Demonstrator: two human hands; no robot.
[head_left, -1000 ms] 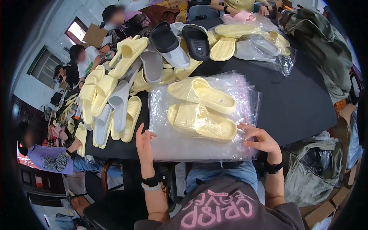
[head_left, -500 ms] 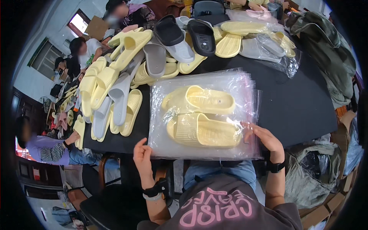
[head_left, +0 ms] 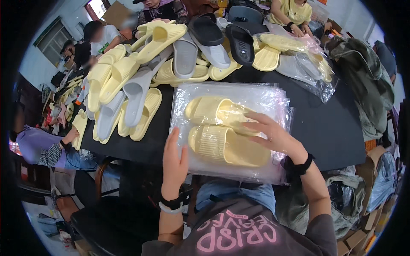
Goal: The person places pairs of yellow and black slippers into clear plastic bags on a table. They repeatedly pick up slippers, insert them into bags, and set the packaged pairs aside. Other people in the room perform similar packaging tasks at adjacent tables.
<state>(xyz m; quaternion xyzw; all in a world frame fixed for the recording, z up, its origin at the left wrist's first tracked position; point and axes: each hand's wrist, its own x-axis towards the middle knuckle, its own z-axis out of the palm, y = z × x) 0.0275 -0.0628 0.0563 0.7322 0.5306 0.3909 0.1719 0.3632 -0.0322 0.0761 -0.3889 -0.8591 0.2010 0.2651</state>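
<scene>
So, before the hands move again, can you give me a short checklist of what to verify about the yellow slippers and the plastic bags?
1. Both yellow slippers lie side by side on the stack of clear plastic bags: ok.
2. Right hand rests on the slippers, fingers spread: ok.
3. Left hand sits at the stack's left edge: ok.
4. Stack fully supported by the black table: not ok, its near edge overhangs.
5. Slippers inside a bag or only on top: cannot tell.
</scene>
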